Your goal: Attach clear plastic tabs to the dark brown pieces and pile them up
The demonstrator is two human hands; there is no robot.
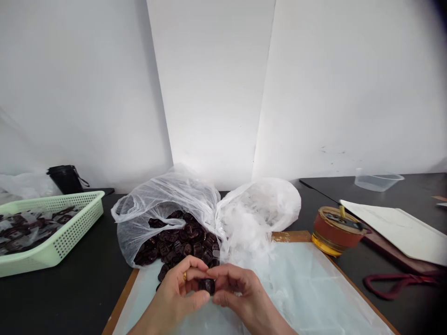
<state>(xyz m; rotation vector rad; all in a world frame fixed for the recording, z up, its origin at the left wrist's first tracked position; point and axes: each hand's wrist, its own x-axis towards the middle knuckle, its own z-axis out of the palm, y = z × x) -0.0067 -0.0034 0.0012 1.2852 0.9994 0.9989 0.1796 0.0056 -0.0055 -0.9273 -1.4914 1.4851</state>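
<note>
Small dark brown piece: glossy and blocky, pinched between both hands at the centre of the view, with most of its outline hidden by fingers. Left hand: curled nearly closed, gold ring on one finger, fingertips gripping the piece from the left. Right hand: equally curled, fingertips gripping the piece from the right. Any thin wrapping on the piece: impossible to make out.

Directly beyond the hands: white translucent plastic bag, thin and crinkled, slumped open around a heap of dark pieces with shiny, moulded, rounded-rectangular faces. Lowest pieces just beside the left hand. Beneath the hands: translucent sheet over a wooden board. Beyond the right hand: mass of crumpled clear plastic, pressed against the bag.

Well left of the hands: pale green perforated plastic basket on a black table, holding dark pieces in clear wrappers. Well right of the hands: round red-and-gold container, its contents hard to make out.
</note>
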